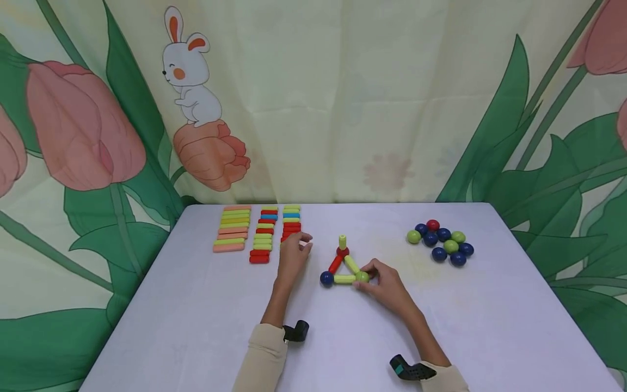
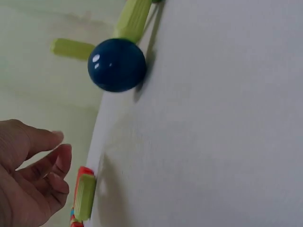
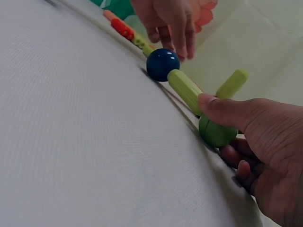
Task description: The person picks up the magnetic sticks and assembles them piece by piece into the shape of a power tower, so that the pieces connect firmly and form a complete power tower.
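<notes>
A triangle of rods and balls lies mid-table. Its corners are a blue ball (image 1: 326, 279), a red ball (image 1: 344, 252) and a green ball (image 1: 362, 276). A red rod (image 1: 335, 265) and two light green rods (image 1: 344, 279) form the sides; a short green rod (image 1: 342, 240) stands up from the red ball. My right hand (image 1: 390, 287) pinches the green ball, its thumb near the rod's end in the right wrist view. To the triangle's left, my left hand (image 1: 294, 258) hovers beside the rightmost column of short rods (image 1: 292, 219), fingers loosely bent, holding nothing.
Further left lie a column of short red, green and blue rods (image 1: 263, 231) and a column of longer orange and green sticks (image 1: 231, 236). Loose blue, green and red balls (image 1: 443, 234) cluster at the right. A printed curtain (image 1: 392, 109) hangs behind the white table (image 1: 196, 326).
</notes>
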`<state>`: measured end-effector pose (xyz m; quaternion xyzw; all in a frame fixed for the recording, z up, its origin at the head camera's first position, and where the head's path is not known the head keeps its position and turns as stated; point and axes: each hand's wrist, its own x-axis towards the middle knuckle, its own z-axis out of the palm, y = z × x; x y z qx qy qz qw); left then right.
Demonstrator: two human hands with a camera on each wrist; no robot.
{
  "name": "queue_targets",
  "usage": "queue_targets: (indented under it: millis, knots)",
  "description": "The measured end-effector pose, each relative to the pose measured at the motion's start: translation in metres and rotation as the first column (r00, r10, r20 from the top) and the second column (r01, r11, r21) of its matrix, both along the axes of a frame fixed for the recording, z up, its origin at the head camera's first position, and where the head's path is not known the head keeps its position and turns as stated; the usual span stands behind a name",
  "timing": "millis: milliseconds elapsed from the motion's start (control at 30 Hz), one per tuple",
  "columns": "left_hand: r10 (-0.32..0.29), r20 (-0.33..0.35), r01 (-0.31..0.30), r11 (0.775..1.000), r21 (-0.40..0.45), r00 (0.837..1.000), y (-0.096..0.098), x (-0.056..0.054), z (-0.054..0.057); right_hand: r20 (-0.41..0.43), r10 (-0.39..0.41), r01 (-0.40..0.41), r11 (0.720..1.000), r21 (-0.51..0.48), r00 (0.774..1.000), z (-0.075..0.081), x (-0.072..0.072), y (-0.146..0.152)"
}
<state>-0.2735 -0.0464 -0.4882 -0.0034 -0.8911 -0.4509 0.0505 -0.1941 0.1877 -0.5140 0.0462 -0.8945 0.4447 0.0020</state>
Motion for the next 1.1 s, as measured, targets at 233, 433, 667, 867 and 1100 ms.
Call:
queue_targets:
  millis: [233, 433, 667, 867, 1100]
  knots:
    - [0.124, 0.015, -0.118, 0.969, -0.218, 0.992, -0.023, -0.001, 0.005, -0.017, -0.033, 0.033, 0.999, 0.011, 0.999, -0.001, 0.0, 0.002]
    - [0.101, -0.016, -0.101, 0.94, -0.326, 0.995, -0.029, -0.002, 0.006, -0.041, -0.038, 0.039, 0.999, 0.012, 0.998, -0.001, -0.001, 0.003]
    - [0.067, -0.07, -0.091, 0.903, -0.419, 0.995, -0.032, -0.001, 0.0, -0.044, -0.035, 0.036, 0.999, 0.003, 0.998, -0.001, -0.001, 0.0]
    - [0.001, -0.064, -0.034, 0.86, -0.51, 0.998, -0.034, 0.0, -0.003, -0.05, -0.052, 0.052, 0.999, 0.007, 0.997, -0.003, -0.002, 0.001]
    - [-0.015, 0.026, 0.026, 0.866, -0.499, 1.0, -0.035, 0.006, -0.001, -0.047, -0.06, 0.06, 0.998, 0.007, 0.997, -0.005, -0.002, 0.001]
